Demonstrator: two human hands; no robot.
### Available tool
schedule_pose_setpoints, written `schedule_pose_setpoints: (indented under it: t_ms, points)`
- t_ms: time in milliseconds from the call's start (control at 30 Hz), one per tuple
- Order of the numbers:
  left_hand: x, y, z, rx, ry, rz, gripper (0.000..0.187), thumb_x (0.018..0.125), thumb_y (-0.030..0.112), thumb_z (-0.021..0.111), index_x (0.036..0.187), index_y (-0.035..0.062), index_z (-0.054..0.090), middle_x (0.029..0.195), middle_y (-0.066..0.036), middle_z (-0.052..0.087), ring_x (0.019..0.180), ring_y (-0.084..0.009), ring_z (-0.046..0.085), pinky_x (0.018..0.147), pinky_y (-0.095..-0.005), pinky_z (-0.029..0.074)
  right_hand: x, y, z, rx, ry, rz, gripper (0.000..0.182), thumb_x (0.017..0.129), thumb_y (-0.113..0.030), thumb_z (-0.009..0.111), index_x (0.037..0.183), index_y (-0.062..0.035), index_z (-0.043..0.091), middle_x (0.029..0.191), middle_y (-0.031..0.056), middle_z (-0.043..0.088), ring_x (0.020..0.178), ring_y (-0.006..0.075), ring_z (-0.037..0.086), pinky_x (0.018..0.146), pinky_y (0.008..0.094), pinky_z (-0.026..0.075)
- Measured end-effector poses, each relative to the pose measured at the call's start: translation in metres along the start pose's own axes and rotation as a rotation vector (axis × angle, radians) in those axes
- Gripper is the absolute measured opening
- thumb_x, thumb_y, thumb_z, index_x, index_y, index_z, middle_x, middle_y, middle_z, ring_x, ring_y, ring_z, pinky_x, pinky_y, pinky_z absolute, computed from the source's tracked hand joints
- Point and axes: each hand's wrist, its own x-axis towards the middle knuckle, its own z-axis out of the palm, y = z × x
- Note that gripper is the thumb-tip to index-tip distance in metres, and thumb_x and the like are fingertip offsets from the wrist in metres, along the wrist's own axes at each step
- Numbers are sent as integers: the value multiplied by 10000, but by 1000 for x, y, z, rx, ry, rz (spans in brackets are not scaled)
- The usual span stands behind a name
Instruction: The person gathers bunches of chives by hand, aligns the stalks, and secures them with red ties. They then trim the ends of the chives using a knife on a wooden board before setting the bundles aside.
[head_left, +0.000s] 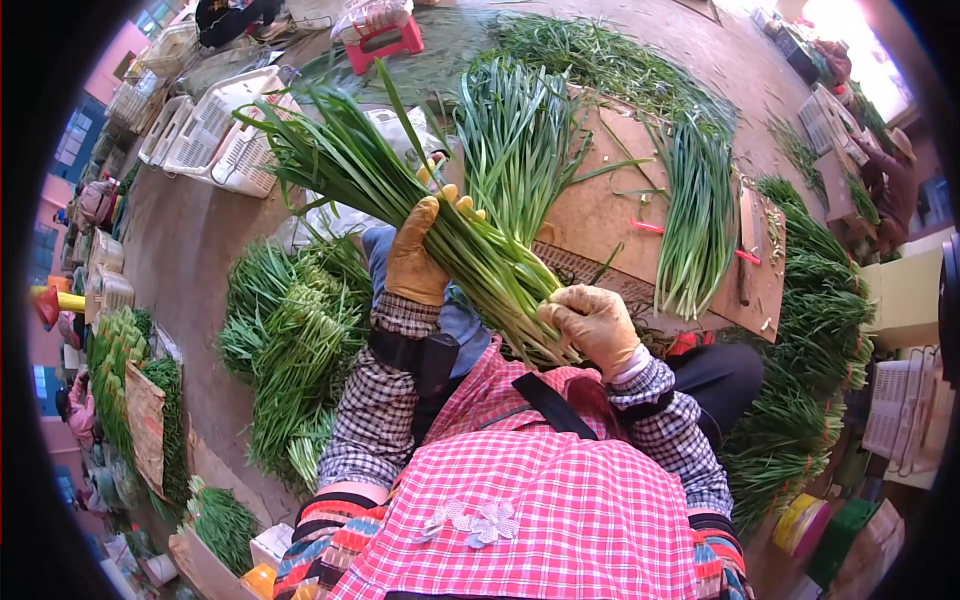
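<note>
A thick bunch of garlic chives (345, 160) lies slantwise across my lap area, leaf tips to the upper left and pale stem ends at the lower right. My left hand (418, 255), in a yellowish glove, is wrapped round the middle of this bunch. At the stem ends, my gloved right hand (597, 325) is closed with thumb and fingers pinched on some stems. Beyond my hands, a loose pile of chives (515, 150) rests at the left of a wooden board (600, 225). A smaller bundle (695, 215) lies on the board's right side.
A knife (745, 225) and red strips (646, 227) lie on the board. Heaped chives (305, 350) are on the floor at left, and tied bundles (800, 370) stack up at right. White crates (225, 130) stand at upper left, near a red stool (385, 45). Another person (890, 185) works at far right.
</note>
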Motion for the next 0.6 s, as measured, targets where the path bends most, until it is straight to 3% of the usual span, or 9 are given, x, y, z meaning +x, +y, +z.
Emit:
schedule_pose_setpoints:
  t_ms: [33, 67, 200, 267, 300, 333, 400, 467, 600]
  points:
    - [1, 3, -4, -44, -83, -48, 514, 906, 129, 591, 1386, 150, 408, 1078, -68, 659, 1001, -249, 635, 967, -518, 467, -1, -8, -2, 127, 16, 122, 135, 828, -148, 718, 881, -33, 669, 644, -23, 578, 508, 47, 504, 468, 192, 382]
    - [3, 6, -9, -71, -56, -33, 512, 907, 125, 587, 1386, 149, 408, 1071, -67, 662, 990, -248, 640, 962, -517, 470, -3, -15, -3, 253, 30, 244, 136, 828, -151, 717, 876, -33, 668, 642, -24, 577, 506, 45, 501, 467, 190, 379]
    - [8, 24, -19, -106, -34, 89, 453, 907, 127, 578, 1345, 134, 464, 1057, -63, 668, 977, -230, 641, 957, -493, 478, -15, 7, -41, 74, -95, 293, 134, 880, -166, 643, 876, -36, 677, 625, -13, 605, 475, 45, 505, 436, 195, 381]
    - [9, 35, -22, -133, 46, 212, 423, 906, 135, 580, 1320, 123, 494, 1054, -58, 668, 982, -219, 634, 964, -484, 473, -24, 34, -57, -354, -215, 446, 136, 873, -182, 638, 871, -56, 690, 620, 6, 617, 484, 72, 534, 471, 234, 438]
    - [9, 41, -24, -123, 31, 233, 383, 903, 149, 583, 1279, 100, 532, 1058, -54, 667, 990, -210, 625, 970, -476, 466, -28, 48, -62, -881, -237, 294, 121, 858, -182, 652, 905, -86, 709, 684, 32, 648, 558, 94, 586, 561, 258, 494]
    - [11, 46, -25, -104, 74, 247, 372, 903, 152, 582, 1268, 96, 541, 1063, -54, 666, 995, -212, 623, 970, -479, 465, -35, 56, -61, -1106, -175, 31, 241, 859, -225, 656, 1072, -114, 681, 754, 40, 663, 674, 92, 614, 652, 256, 510]
    - [13, 50, -25, -66, 161, 275, 351, 903, 157, 581, 1246, 87, 557, 1071, -54, 665, 1005, -215, 619, 970, -483, 461, -32, 48, -56, -632, -151, 273, 567, 797, -306, 720, 1310, -150, 535, 1018, 114, 671, 840, 216, 659, 776, 337, 521]
    - [13, 47, -24, -187, 121, 248, 295, 899, 153, 585, 1189, 93, 590, 1080, -70, 658, 1009, -232, 614, 953, -492, 470, -24, 31, -42, -35, -179, 278, 685, 795, -264, 732, 1398, -150, 427, 1119, 141, 638, 869, 189, 646, 800, 336, 519]
    - [18, 37, -18, -218, 164, 222, 244, 896, 138, 589, 1137, 107, 606, 1086, -65, 651, 1013, -247, 610, 934, -502, 480, -2, 35, -11, 295, -231, 27, 654, 809, -217, 721, 1363, -17, 437, 1182, 127, 606, 995, 170, 592, 894, 294, 464]
